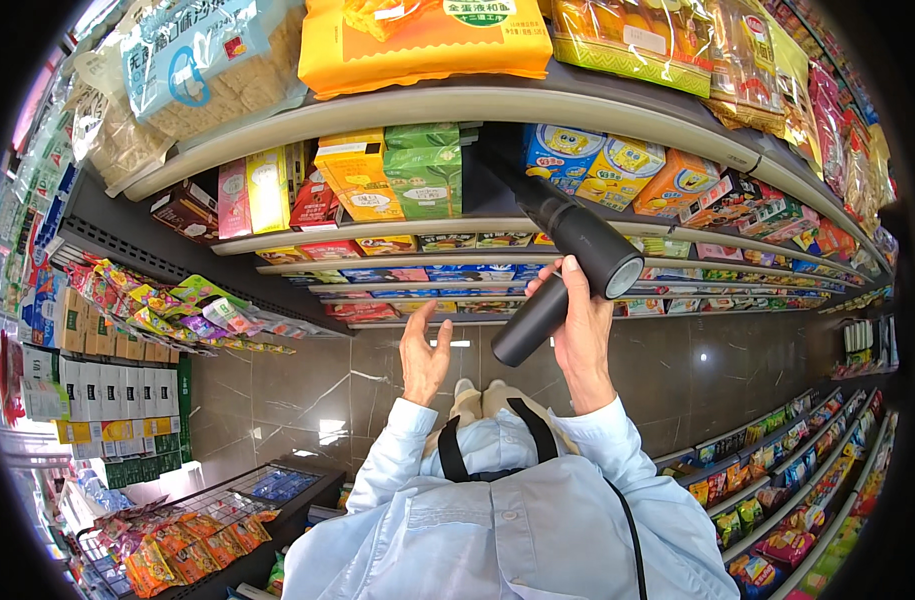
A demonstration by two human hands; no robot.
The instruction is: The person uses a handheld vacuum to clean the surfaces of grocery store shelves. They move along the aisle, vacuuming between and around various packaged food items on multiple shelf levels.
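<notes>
My right hand is wrapped around a black handheld vacuum or blower, near where its body meets the handle. Its narrow dark nozzle points away from me into a gap on the shelf. A green carton stands left of this gap, and a blue cartoon-printed box stands to its right. The nozzle's far tip is hard to make out against the dark shelf. My left hand hangs in the air before the lower shelves, fingers apart, holding nothing.
The upper shelf's edge juts out above, carrying an orange food bag and other packs. Hanging snack packets are at left. A wire rack with orange packets stands lower left. Snack shelves rise behind me at right, over a tiled floor.
</notes>
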